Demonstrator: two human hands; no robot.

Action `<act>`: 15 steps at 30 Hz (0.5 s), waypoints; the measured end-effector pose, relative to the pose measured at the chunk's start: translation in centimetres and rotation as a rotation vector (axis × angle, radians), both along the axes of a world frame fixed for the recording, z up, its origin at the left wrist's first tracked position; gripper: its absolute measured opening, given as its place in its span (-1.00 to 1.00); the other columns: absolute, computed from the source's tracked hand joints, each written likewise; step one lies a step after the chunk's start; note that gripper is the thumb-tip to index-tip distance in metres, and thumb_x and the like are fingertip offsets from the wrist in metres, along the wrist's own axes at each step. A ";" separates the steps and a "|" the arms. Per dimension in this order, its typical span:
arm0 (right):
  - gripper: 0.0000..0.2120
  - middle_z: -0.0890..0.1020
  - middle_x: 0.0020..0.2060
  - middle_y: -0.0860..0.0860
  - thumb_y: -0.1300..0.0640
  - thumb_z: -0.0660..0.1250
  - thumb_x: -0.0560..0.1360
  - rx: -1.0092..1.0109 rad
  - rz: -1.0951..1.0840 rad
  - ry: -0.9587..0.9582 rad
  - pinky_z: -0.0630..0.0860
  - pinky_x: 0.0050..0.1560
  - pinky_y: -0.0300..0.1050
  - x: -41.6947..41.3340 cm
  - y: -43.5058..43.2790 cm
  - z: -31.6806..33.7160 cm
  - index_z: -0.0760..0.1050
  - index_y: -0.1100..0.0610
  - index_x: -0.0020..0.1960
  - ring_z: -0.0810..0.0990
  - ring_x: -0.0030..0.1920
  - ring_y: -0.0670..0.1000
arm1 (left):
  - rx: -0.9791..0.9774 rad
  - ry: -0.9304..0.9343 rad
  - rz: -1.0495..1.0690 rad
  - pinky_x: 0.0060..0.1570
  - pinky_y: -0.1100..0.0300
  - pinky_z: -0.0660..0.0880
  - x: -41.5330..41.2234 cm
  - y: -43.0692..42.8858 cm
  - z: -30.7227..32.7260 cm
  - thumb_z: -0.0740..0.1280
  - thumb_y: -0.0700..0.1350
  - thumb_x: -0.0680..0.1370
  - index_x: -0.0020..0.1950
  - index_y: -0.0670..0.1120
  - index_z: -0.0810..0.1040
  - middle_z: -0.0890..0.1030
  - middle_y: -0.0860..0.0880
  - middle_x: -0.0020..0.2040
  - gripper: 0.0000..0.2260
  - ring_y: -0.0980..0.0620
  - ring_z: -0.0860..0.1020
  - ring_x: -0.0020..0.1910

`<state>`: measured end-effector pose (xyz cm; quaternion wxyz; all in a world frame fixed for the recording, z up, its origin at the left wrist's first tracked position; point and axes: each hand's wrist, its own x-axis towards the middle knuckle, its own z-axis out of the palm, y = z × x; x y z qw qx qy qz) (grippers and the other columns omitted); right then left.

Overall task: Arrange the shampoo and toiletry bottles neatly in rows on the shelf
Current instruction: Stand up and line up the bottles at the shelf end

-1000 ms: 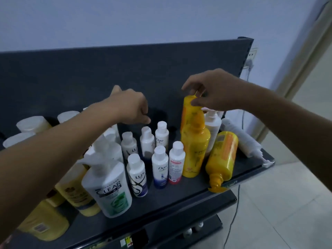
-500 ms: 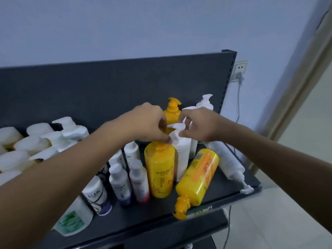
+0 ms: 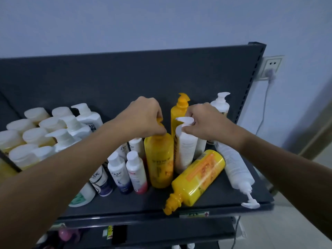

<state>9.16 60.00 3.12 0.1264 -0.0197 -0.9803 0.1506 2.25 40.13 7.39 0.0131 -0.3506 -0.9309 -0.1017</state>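
Yellow plastic dominates the middle of the frame: an upright yellow pump bottle [image 3: 159, 160] stands on the dark grey metal shelf [image 3: 212, 200], and the left hand [image 3: 142, 119] is closed over its pump head, fingers curled around the yellow top. Just right of it, touching or nearly so, stands an upright white pump bottle [image 3: 186, 148]; the right hand [image 3: 206, 121] pinches its white pump nozzle between thumb and fingers. Behind these two, against the shelf's dark back panel, a second tall yellow pump bottle [image 3: 179, 112] and another white pump bottle [image 3: 221, 103] stand upright.

At lower centre right a yellow bottle lying on its side [image 3: 197, 178] points its neck toward the shelf's front edge. Beside it, further right, a long white pump bottle lying flat [image 3: 235, 168] has its pump head over the front lip.

Left of the held yellow bottle, small white travel bottles [image 3: 125, 171] stand in short rows. At the left of the frame, larger white-capped bottles [image 3: 41, 130] are packed closely together. A white wall socket [image 3: 272, 67] with a plug sits at upper right.
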 end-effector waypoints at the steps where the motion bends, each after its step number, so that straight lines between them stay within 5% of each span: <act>1: -0.77 0.61 -0.25 0.06 0.02 0.47 0.41 0.000 -0.002 0.012 0.44 -0.30 -0.06 0.2 0.4 0.0 0.58 0.19 -0.11 0.59 -0.20 0.07 | -0.009 0.010 0.001 -0.34 0.15 0.57 -0.2 0.3 0.0 0.56 0.11 0.36 -0.02 -0.01 0.71 0.63 0.06 -0.20 -0.72 0.03 0.63 -0.22; 8: -0.76 0.63 -0.25 0.04 0.04 0.45 0.34 -0.050 -0.002 0.142 0.35 -0.33 -0.12 1.4 2.5 1.2 0.56 0.14 -0.06 0.53 -0.20 0.04 | -0.042 0.074 0.003 -0.20 0.15 0.57 -1.9 2.0 -0.5 0.48 0.09 0.46 0.29 0.01 0.64 0.64 -0.01 0.08 -0.59 -0.03 0.62 -0.04; 12: -0.70 0.64 -0.18 -0.06 -0.04 0.46 0.32 -0.049 0.013 0.193 0.51 -0.27 -0.11 2.0 2.7 4.8 0.59 0.05 -0.01 0.59 -0.18 -0.03 | -0.137 0.061 0.056 -0.07 0.04 0.60 -2.1 2.4 -0.5 0.44 0.05 0.49 0.35 0.00 0.57 0.62 -0.06 0.12 -0.57 -0.08 0.61 0.01; 15: -0.71 0.64 -0.16 -0.09 -0.03 0.46 0.33 -0.029 -0.003 0.239 0.59 -0.16 -0.07 3.5 3.0 8.1 0.61 0.05 0.01 0.61 -0.18 -0.05 | -0.146 0.545 0.020 0.05 -0.07 0.37 0.9 3.1 -1.4 0.42 -0.03 0.44 0.22 -0.09 0.57 0.56 -0.12 0.10 -0.63 -0.19 0.52 0.08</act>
